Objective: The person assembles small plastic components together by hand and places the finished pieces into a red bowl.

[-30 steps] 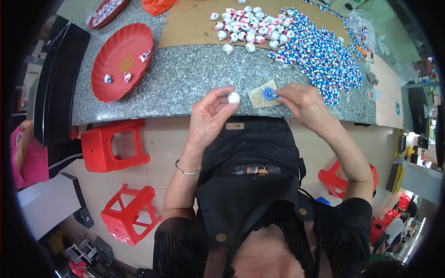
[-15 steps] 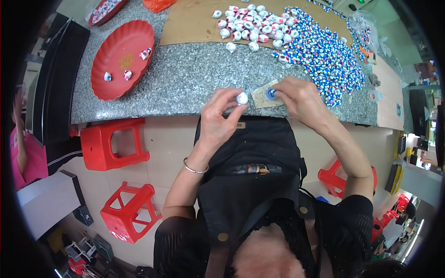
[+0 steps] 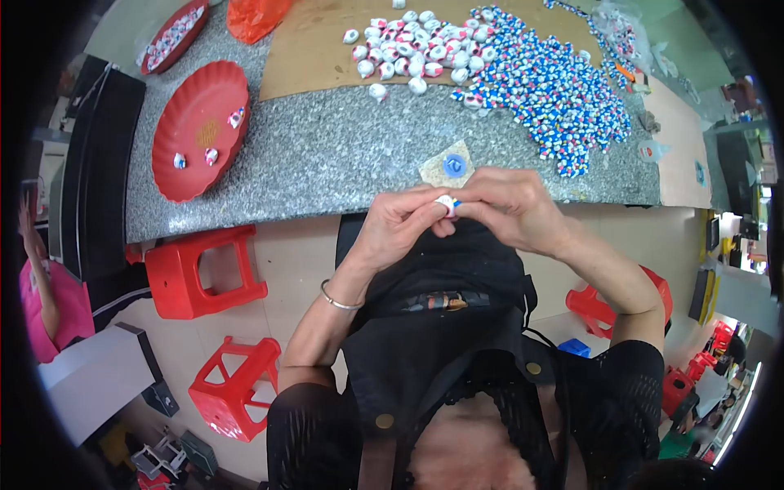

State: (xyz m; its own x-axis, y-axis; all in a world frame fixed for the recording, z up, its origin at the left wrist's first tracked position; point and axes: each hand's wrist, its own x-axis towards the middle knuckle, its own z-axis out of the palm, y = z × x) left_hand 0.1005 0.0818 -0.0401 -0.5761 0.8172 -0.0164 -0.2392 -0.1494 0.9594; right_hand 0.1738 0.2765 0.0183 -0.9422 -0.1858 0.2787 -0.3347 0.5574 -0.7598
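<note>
My left hand [image 3: 398, 226] is closed, pinching a small white rounded figurine piece [image 3: 444, 202] just off the counter's front edge. My right hand [image 3: 523, 211] meets it there, its fingers closed on a tiny blue-and-yellow piece [image 3: 456, 203] pressed against the white one. Fingertips partly hide both. Beyond the hands, a round blue cap [image 3: 455, 167] lies on a speckled beige slab [image 3: 435, 172]. Many white-and-pink pieces [image 3: 418, 54] and a large heap of small blue-and-white pieces [image 3: 555, 90] spread across the back.
A red scalloped tray [image 3: 184, 106] with 3 small figures stands left on the granite counter [image 3: 327, 139]. Behind it are another red tray [image 3: 175, 37] and an orange bag [image 3: 255, 18]. Red stools [image 3: 204, 273] stand below. A person in pink [image 3: 57, 302] is at far left.
My right hand has left the blue cap and come to my left hand, bringing a tiny piece against the white one. My left hand has lowered slightly; the view has shifted.
</note>
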